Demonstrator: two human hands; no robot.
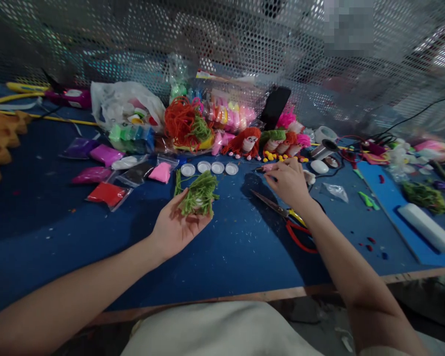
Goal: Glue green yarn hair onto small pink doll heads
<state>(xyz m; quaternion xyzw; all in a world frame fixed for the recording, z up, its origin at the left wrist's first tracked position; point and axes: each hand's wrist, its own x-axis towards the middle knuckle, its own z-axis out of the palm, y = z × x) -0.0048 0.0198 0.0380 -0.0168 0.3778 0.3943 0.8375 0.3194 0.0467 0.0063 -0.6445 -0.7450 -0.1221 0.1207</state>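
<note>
My left hand (pixel 183 225) is palm up, fingers curled under a bundle of green yarn (pixel 200 192). A bit of white shows among the strands. Farther right, my right hand (pixel 289 183) is over the table, its fingers closed at a slim pink pen-like thing (pixel 267 167) with a dark tip. Its exact kind is unclear, and part is hidden by the fingers. Below that hand lie scissors (pixel 272 203) with red and yellow handles, partly under my forearm. Several white round caps (pixel 217 168) sit in a row between the hands.
Yarn-haired dolls (pixel 249 140) stand at the back, beside orange yarn (pixel 181 123) and a black phone (pixel 275 108). Bags of coloured clay (pixel 107 194) lie left. At right are a blue board (pixel 389 210), a white elongated device (pixel 428 228) and a wire spool (pixel 324 149). Perforated metal (pixel 133 49) rises behind.
</note>
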